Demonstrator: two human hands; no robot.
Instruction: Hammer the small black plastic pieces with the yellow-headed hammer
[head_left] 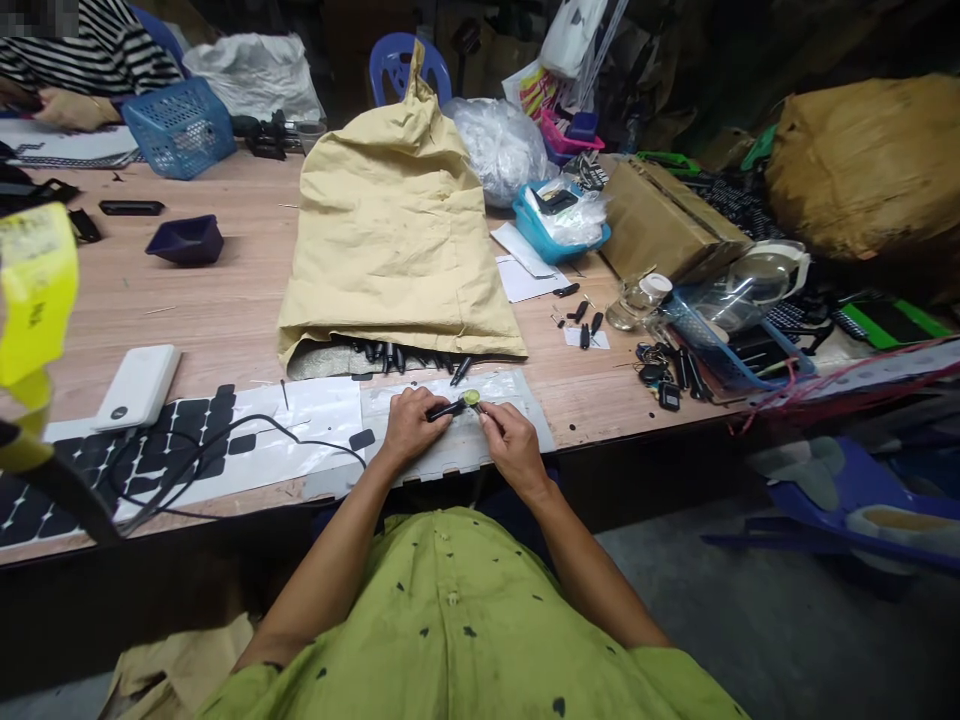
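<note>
My left hand [414,424] is closed round a small, dark, elongated piece [447,409] that points toward my right hand. My right hand [513,440] pinches a thin, dark, stick-like thing [481,408]; its exact kind is too small to make out. Between the two sets of fingertips sits a small yellow-green round thing [471,397], close to the tips of both pieces. Both hands are low over a white sheet [525,410] at the table's front edge. Just beyond them, several black pieces [390,357] show from the mouth of a tan cloth bag [397,240].
A white power bank [139,388] with a black cable [262,420] lies at left. Further back are a dark tray [185,240] and a blue basket [180,128]. At right stand a jar [637,300], keys [654,370] and a cardboard box [667,220]. A striped sleeve [97,50] shows far left.
</note>
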